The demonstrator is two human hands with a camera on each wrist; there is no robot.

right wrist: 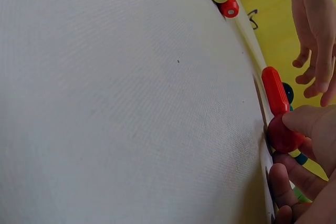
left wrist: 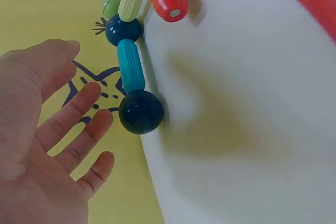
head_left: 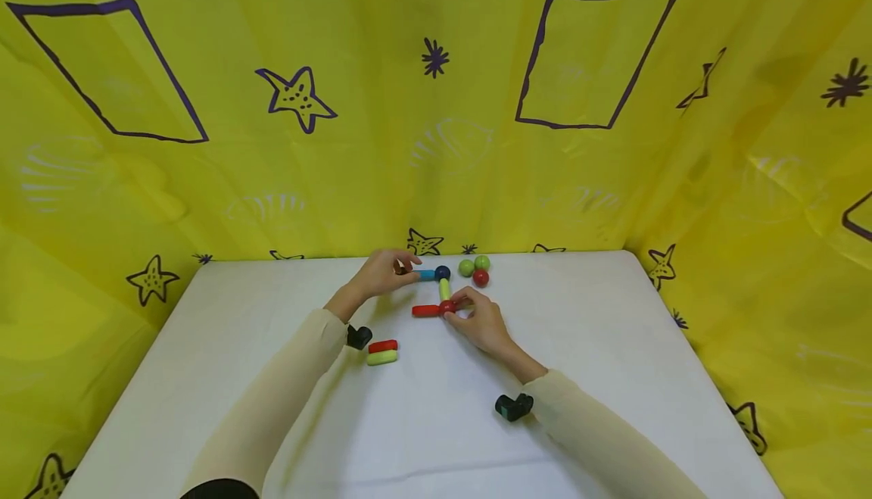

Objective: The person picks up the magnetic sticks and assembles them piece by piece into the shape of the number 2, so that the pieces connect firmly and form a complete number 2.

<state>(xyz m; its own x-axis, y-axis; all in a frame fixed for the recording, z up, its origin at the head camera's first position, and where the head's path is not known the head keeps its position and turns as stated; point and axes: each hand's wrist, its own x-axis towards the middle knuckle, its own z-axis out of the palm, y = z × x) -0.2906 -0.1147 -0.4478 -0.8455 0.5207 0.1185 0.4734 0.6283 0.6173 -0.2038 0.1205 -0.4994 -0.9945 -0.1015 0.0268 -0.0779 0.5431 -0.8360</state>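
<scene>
Magnetic rods and balls form a chain on the white table. A light-blue rod [left wrist: 130, 65] joins a dark blue end ball [left wrist: 140, 112] to another dark blue ball [head_left: 443, 272]. From there a pale green rod [head_left: 445, 289] runs to a red ball [right wrist: 285, 133], which carries a red rod [head_left: 426, 311] pointing left. My right hand [head_left: 482, 322] pinches that red ball between thumb and fingers. Beside the light-blue rod hovers my left hand [head_left: 378, 275], fingers loosely spread; a gap separates them from the rod and end ball in the left wrist view.
Two green balls [head_left: 466, 268] and a loose red ball [head_left: 481, 278] sit right of the chain. Nearer, below the left wrist, lie a spare red rod [head_left: 383, 346] and a spare pale green rod [head_left: 382, 358]. A yellow patterned curtain [head_left: 381, 166] hangs along the table's far edge.
</scene>
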